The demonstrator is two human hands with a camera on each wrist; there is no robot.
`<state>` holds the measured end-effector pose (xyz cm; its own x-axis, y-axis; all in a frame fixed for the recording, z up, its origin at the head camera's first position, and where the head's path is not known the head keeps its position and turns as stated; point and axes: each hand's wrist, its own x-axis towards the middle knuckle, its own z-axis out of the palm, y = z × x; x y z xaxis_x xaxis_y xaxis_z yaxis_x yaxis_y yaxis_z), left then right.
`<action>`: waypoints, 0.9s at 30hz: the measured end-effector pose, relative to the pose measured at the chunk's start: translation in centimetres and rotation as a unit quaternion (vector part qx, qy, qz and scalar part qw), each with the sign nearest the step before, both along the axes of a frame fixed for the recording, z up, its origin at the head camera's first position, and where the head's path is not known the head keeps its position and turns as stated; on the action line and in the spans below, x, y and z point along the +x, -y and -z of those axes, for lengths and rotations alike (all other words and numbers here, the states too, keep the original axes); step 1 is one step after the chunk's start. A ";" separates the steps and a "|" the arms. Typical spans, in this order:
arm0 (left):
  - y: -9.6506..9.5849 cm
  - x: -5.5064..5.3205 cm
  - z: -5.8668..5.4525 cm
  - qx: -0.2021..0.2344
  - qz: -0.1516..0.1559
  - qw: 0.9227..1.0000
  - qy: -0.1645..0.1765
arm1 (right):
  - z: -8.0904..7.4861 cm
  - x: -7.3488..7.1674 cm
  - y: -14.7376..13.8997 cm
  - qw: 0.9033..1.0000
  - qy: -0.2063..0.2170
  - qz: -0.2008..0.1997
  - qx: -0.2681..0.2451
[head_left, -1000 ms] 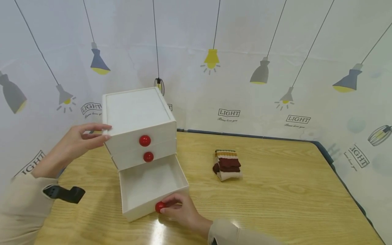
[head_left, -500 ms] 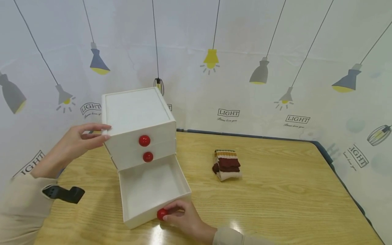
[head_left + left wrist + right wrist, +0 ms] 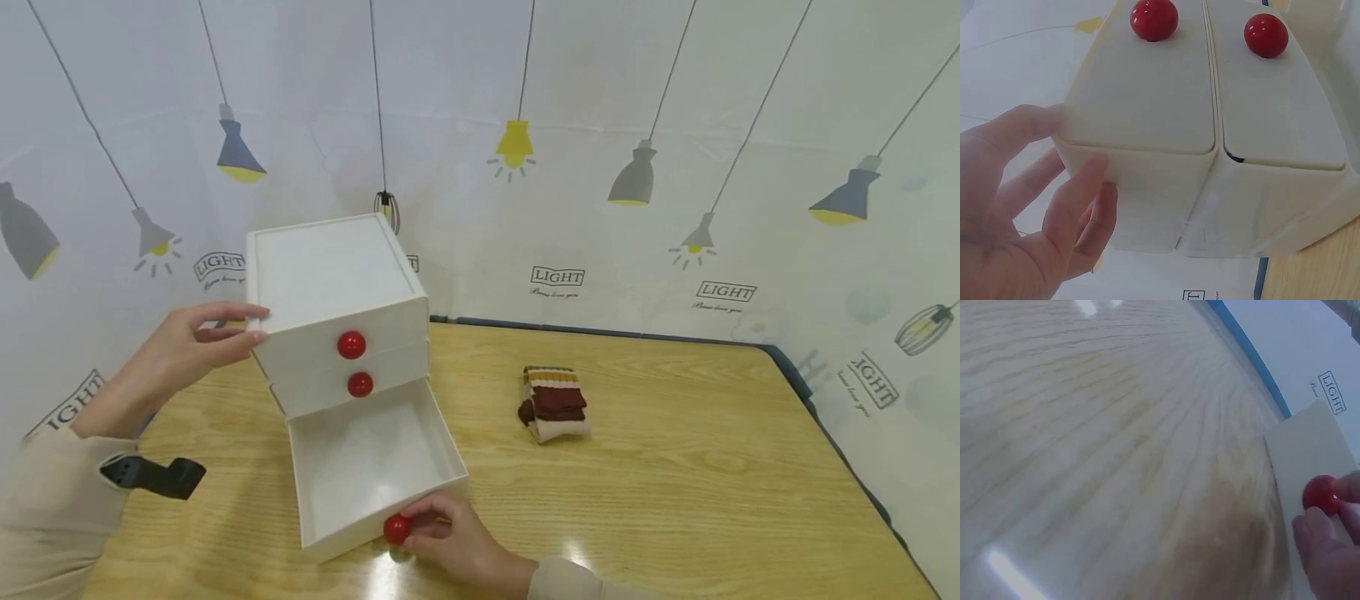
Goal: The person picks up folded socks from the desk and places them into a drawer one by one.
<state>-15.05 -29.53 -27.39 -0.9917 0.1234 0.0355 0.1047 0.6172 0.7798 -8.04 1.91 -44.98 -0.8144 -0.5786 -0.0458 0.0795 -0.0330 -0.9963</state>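
Note:
A white drawer cabinet (image 3: 330, 267) stands at the left of the table, with red round knobs on its fronts. Its bottom drawer (image 3: 375, 467) is pulled out and bare inside. The thumb and fingertips of my right hand (image 3: 461, 542) are at the bottom drawer's red knob (image 3: 397, 529), lightly pinching its near side. My left hand (image 3: 180, 346) rests extended fingers on the cabinet's upper left front corner. In the left wrist view, those fingertips touch the top edge and side beside the upper drawer fronts (image 3: 1141, 94). Both upper drawers are pushed in.
A folded pair of striped socks (image 3: 557, 404) in maroon, mustard and cream lies on the wooden table (image 3: 675, 467), right of the cabinet. Behind the table hangs a pale cloth backdrop (image 3: 465, 167) printed with lamps.
The bottom drawer has slid farther out toward me with my right hand at its knob, then stopped. My right thumb has shifted slightly off the knob's face. The left hand keeps its place.

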 end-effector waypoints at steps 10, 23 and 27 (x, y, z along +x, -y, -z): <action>0.0 0.2 0.1 0.007 0.008 1.000 -0.001 | -0.9 -1.0 -5.0 0.999 0.002 0.020 0.040; 0.0 0.1 -0.1 0.001 0.006 1.000 0.002 | -4.2 -10.2 -13.8 0.945 -0.154 0.198 0.207; 0.0 0.0 -0.1 0.001 0.006 1.000 0.007 | -3.9 -13.0 -15.7 0.927 -0.157 0.209 0.267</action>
